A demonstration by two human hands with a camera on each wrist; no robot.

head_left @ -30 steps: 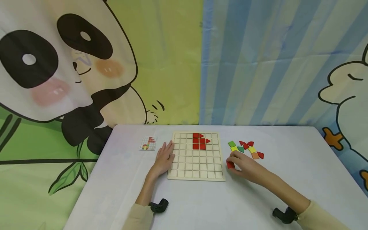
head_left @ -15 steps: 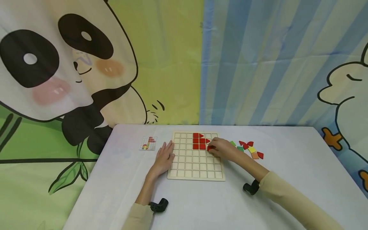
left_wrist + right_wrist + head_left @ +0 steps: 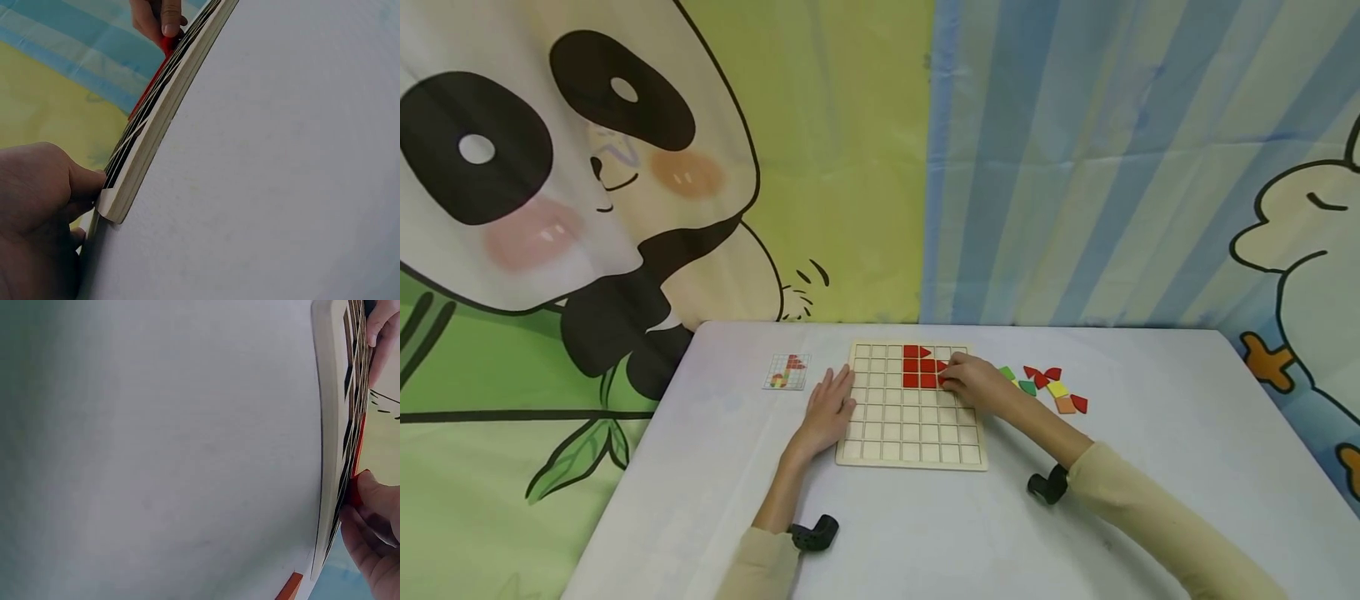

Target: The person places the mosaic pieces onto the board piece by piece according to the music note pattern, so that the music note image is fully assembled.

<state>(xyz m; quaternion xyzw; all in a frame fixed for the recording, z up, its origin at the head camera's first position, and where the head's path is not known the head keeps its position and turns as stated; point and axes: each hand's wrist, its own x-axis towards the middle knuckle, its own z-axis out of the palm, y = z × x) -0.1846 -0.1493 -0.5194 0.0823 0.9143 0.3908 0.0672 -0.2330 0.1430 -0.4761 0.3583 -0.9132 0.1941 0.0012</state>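
Note:
A pale wooden grid board (image 3: 910,433) lies on the white table, with several red tiles (image 3: 920,367) set in its upper cells, squares and pointed ones. My left hand (image 3: 829,412) rests along the board's left edge with its fingers extended. In the left wrist view the thumb side of the left hand (image 3: 37,194) is right at the board's corner. My right hand (image 3: 977,383) is over the board's right side, at the end of the red rows. Between its thumb and fingers it pinches a red tile (image 3: 355,492), mostly hidden by the hand in the head view.
Left of the board lies a small picture card (image 3: 786,372) with a coloured grid figure. Loose tiles lie to the right: red (image 3: 1078,404), orange (image 3: 1065,406), yellow (image 3: 1057,390) and green (image 3: 1027,388). A printed curtain (image 3: 1075,167) hangs behind the table.
My right hand has moved from beside the loose tiles leftward onto the board, carrying the red tile, then shifted slightly along the red rows. The left hand has stayed at the board's edge.

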